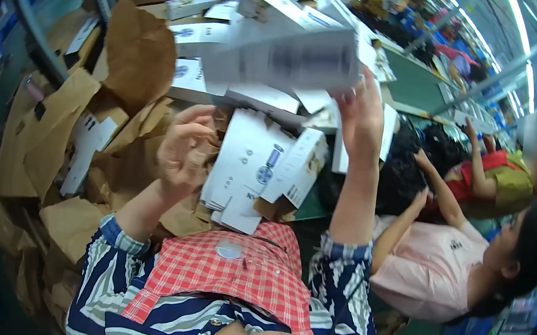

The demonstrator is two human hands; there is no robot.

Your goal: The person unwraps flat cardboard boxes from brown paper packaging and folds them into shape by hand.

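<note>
My right hand is raised and grips the right end of a white printed cardboard box, which is smeared by motion. It is tilted above a pile of similar boxes. My left hand hovers to the left with loosely curled fingers and nothing visible in them. Just right of that hand lies a stack of flat white cartons printed with a blue-purple picture. Leaning against the stack is a folded-up white box with a brown open end.
Many white boxes cover the table ahead. Crumpled brown paper and torn cardboard crowd the left side, near a grey metal post. At right, a co-worker in a pink shirt reaches toward a black heap.
</note>
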